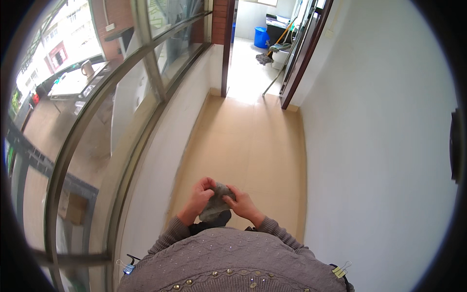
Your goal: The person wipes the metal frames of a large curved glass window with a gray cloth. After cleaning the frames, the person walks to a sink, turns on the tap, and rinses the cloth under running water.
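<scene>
A grey cloth hangs between my two hands in front of my body. My left hand pinches its upper left edge, with the fingers curled. On the other side, my right hand grips the upper right edge between thumb and fingers. The cloth looks limp and crumpled, and its lower end droops over my dark shoe. Both forearms are in the knitted sleeves of a grey-brown sweater.
A tiled corridor floor leads to a doorway with a dark frame. Beyond stand a blue bucket, a mop and a white toilet. Metal-framed windows line the left; a white wall bounds the right.
</scene>
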### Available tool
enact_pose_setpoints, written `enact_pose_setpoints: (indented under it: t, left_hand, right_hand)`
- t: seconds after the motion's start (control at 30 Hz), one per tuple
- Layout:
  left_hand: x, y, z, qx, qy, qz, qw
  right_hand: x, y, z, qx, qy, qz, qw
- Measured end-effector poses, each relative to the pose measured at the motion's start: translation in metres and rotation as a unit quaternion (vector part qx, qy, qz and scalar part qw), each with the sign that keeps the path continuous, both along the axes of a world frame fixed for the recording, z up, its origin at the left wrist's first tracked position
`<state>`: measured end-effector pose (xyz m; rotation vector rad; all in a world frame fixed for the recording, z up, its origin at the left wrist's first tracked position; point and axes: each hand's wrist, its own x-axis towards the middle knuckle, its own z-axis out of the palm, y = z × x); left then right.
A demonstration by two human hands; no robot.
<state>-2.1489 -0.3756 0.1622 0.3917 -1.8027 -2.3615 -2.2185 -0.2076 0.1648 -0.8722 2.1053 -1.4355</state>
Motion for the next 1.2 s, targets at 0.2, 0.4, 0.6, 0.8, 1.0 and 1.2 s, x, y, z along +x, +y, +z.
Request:
enact_pose_setpoints:
  t: [0.2,0.4,0.6,0.8,1.0,1.2]
  left_hand:
    - [-0.189,-0.045,0.008,-0.024,0.017,-0.051,0.998]
    - [-0.341,-0.08,0.008,-0.022,-0.027,-0.088,0.996]
    - [-0.483,-0.109,0.0,-0.002,-0.079,-0.017,0.997]
    - [-0.615,-0.142,0.025,-0.013,-0.106,0.043,0.993]
    - [-0.716,-0.192,0.018,0.012,-0.118,0.143,0.983]
    - [-0.868,-0.261,-0.011,0.034,-0.118,0.139,0.983]
  right_hand:
    - [-0.167,0.007,0.003,0.019,0.045,-0.171,0.984]
    - [-0.309,0.05,-0.021,0.038,0.033,-0.383,0.922]
    - [-0.49,0.037,-0.055,0.073,0.075,-0.413,0.905]
    - [-0.656,-0.027,-0.034,0.08,0.098,-0.313,0.941]
    - [-0.792,-0.109,-0.005,0.034,0.044,-0.225,0.973]
    - [-0.937,-0.18,-0.011,-0.031,0.042,-0.254,0.966]
